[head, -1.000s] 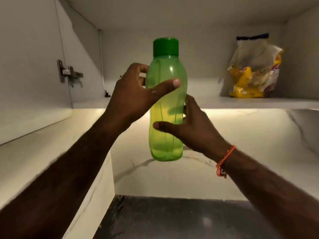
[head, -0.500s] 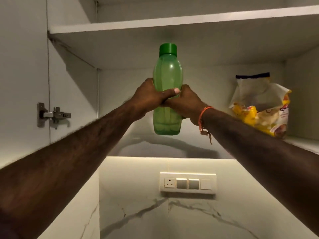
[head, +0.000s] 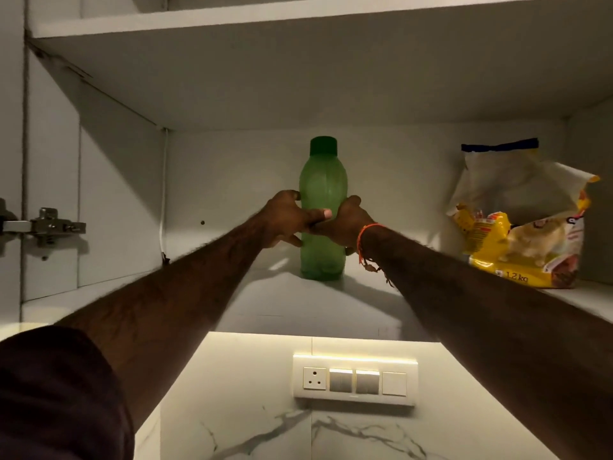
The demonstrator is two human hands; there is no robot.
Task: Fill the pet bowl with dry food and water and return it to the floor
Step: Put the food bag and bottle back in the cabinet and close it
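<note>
Standing a capped green bottle [head: 321,214] on the cupboard shelf [head: 365,307], both hands [head: 292,218] clasp its middle. A food bag [head: 520,227] sits nearby. No bowl visible; progress unclear.

**Open cupboard, fittings and wall**

A white cupboard shelf [head: 331,307] sits under an upper shelf board [head: 298,14]. A metal door hinge [head: 46,227] is fixed on the left side panel. Below, a lit white switch panel [head: 354,380] with one socket sits on the marble-veined wall [head: 331,436].
</note>
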